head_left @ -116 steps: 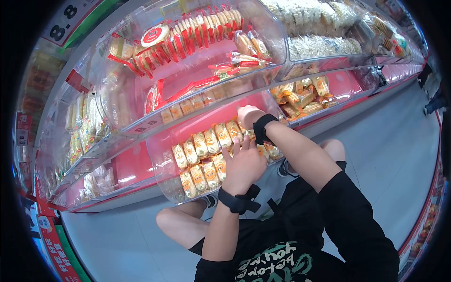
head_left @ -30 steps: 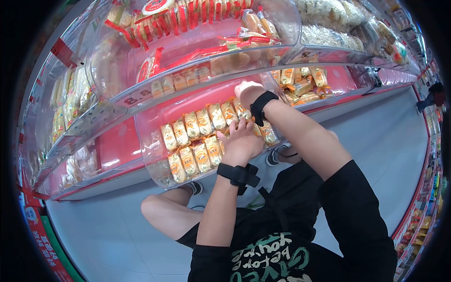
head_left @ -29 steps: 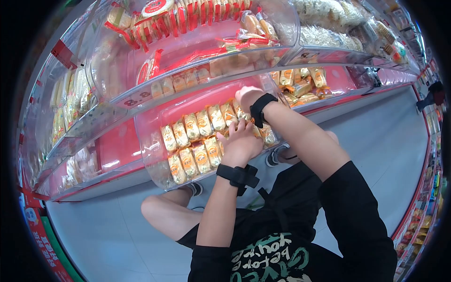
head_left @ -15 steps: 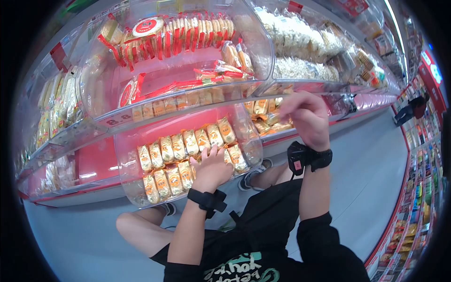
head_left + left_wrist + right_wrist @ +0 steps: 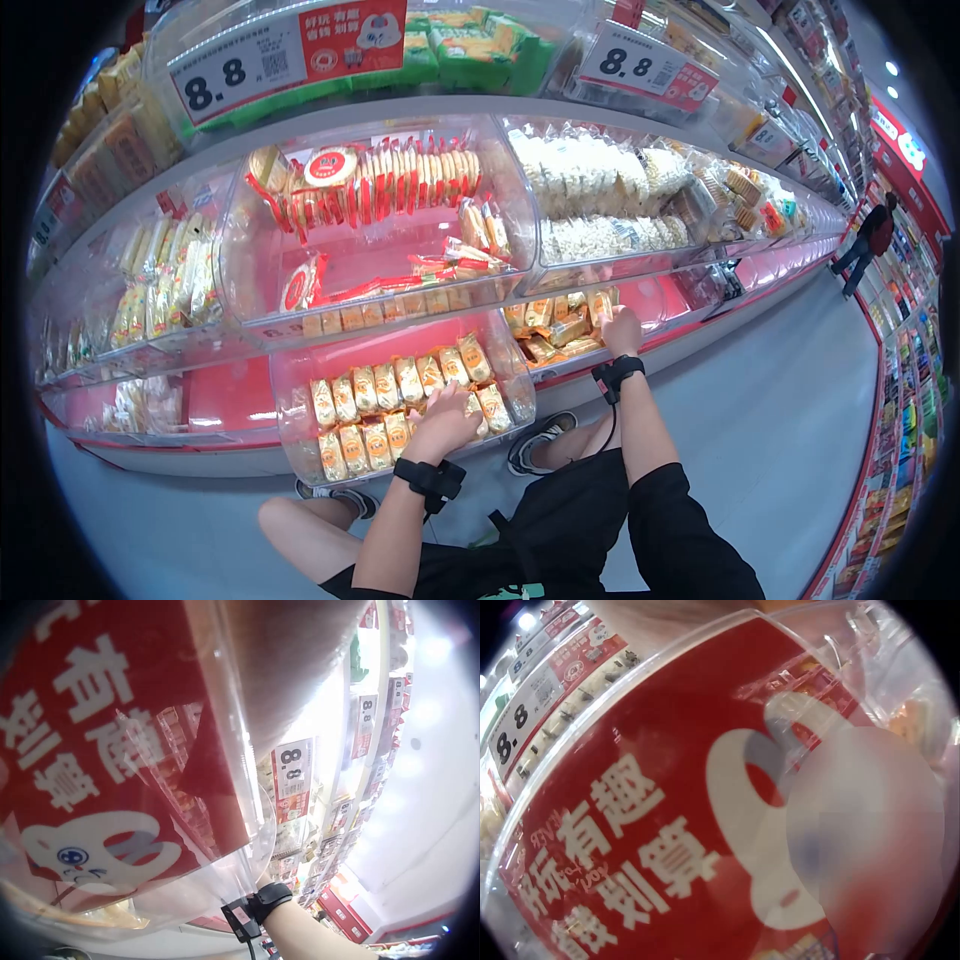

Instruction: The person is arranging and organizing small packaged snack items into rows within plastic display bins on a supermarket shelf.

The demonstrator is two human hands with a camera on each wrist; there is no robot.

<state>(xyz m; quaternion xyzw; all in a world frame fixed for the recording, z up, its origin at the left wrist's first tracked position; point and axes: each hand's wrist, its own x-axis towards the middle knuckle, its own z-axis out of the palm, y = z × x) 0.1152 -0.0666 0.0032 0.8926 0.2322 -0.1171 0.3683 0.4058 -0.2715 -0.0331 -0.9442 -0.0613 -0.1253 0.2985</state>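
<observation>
My left hand (image 5: 445, 425) lies over the front row of wrapped snacks (image 5: 374, 445) in the clear lower bin (image 5: 300, 465), its fingers spread against the packets. A back row of the same gold-and-orange packets (image 5: 407, 380) stands upright behind it. My right hand (image 5: 623, 332) is at the neighbouring bin to the right, fingers right at an upright orange packet (image 5: 601, 302); I cannot tell whether they grip it. Several loose packets (image 5: 570, 328) lie jumbled there. Both wrist views are mostly filled by red printed bin fronts, and the fingers are hidden there.
Above hangs a clear bin with a row of round crackers (image 5: 400, 175) in red wrappers. White puffed snacks (image 5: 590, 170) fill the bin beside it. An 8.8 price sign (image 5: 285, 60) fronts the top shelf. A person (image 5: 868, 245) stands far down the aisle.
My right hand has left the right end of the near bin's back row, swung back, and reached into the right bin. The left hand stays on the front row. The head view tilts up.
</observation>
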